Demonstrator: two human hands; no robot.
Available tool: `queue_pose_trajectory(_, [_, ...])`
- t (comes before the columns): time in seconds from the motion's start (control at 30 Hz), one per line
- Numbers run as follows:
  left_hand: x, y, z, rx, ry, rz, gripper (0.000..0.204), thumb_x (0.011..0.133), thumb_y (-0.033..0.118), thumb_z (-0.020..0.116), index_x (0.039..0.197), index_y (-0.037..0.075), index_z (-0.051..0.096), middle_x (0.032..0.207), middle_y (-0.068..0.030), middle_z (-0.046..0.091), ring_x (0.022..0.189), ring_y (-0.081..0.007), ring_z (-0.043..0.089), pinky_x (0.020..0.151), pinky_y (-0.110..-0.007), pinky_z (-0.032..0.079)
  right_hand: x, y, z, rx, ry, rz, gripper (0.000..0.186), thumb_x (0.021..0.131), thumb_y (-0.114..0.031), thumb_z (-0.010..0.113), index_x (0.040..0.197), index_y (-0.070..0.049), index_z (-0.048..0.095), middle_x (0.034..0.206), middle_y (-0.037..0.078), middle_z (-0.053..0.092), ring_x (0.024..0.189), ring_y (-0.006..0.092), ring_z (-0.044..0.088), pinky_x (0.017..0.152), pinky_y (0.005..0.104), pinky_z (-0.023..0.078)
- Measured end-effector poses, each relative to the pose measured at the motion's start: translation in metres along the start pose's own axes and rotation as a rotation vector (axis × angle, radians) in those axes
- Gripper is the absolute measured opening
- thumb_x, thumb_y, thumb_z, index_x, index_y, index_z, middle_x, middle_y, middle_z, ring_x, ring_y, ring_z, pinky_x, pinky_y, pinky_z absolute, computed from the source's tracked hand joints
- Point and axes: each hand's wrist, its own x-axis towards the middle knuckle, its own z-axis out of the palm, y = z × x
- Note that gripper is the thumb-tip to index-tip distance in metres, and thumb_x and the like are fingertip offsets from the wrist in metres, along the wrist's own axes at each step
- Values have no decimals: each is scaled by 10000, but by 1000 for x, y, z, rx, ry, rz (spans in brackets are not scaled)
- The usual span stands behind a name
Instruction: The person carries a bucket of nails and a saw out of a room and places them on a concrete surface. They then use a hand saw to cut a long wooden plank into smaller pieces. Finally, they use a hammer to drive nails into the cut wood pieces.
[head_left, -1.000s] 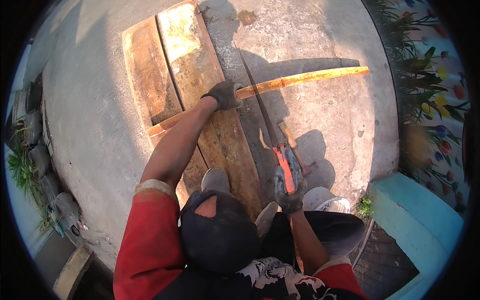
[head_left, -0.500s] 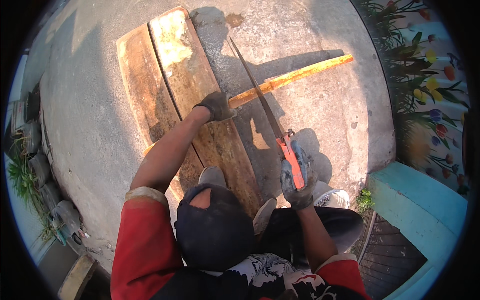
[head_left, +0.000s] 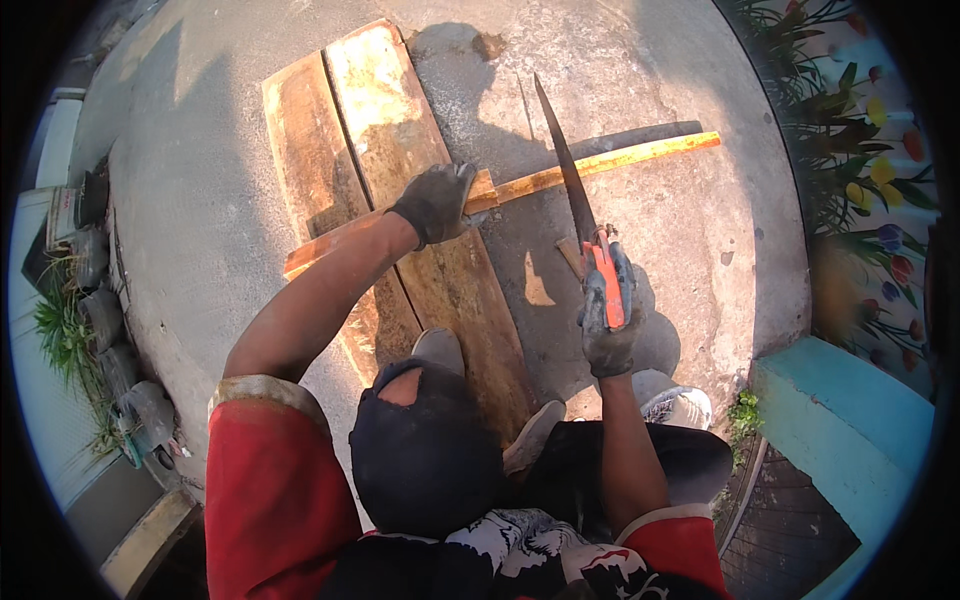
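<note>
My left hand point(head_left: 436, 205), in a dark glove, is closed on a wooden batten point(head_left: 340, 240) lying across the plank bench point(head_left: 470, 300). The batten's right end sticks out just past the bench edge. Beyond that end, a longer length of batten point(head_left: 620, 158) stretches right over the concrete; the two look separated, with the outer piece lower and near its shadow. My right hand point(head_left: 608, 325), also gloved, grips the orange handle of a handsaw point(head_left: 570, 170). The saw's dark blade points away from me and crosses in front of the outer piece.
My shoe point(head_left: 440, 348) rests on the bench. A small wood scrap point(head_left: 570, 257) lies on the concrete below the saw. A whitish bucket point(head_left: 675, 400) stands by my right knee. A turquoise ledge point(head_left: 840, 400) is at the right; potted plants point(head_left: 62, 330) line the left.
The outer batten length has dropped toward its shadow and now looks apart from the held part. The saw has moved right, away from the bench edge, and turned more upright in view.
</note>
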Motion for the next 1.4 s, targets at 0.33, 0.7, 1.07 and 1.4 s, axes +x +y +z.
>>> queue_pose_trajectory(0.33, [27, 1, 63, 124, 316, -105, 1004, 829, 493, 776, 1596, 69, 288, 1509, -246, 411, 1406, -421, 412, 1171, -573, 309, -11, 11, -55, 98, 144, 109, 495, 1047, -134, 559, 1483, 67, 442, 1380, 211, 616, 1175, 221, 656, 871, 293, 558])
queue_pose_trajectory(0.7, [85, 100, 88, -239, 138, 22, 604, 816, 242, 751, 1385, 123, 588, 1294, -172, 587, 1244, -361, 554, 945, -525, 496, -27, -34, -91, -36, 420, 147, 452, 1059, -137, 482, 1469, 53, 480, 650, -12, 521, 508, 41, 431, 486, 229, 331])
queue_pose_trajectory(1.07, [-159, -8, 119, -8, 411, -137, 762, 881, 342, 737, 1561, 229, 412, 1545, -237, 389, 1432, -454, 382, 1167, -597, 315, -20, -57, -50, 383, 354, 234, 482, 1094, -154, 462, 1532, 31, 387, 643, -49, 402, 520, 38, 330, 486, 235, 318])
queue_pose_trajectory(1.4, [-155, -46, 131, 8, 421, -172, 634, 939, 255, 666, 1536, 206, 461, 1397, -170, 509, 1319, -397, 470, 1154, -568, 327, -27, -50, -46, 326, 240, 182, 462, 1090, -111, 443, 1527, 35, 401, 636, -33, 456, 512, 40, 388, 490, 229, 338])
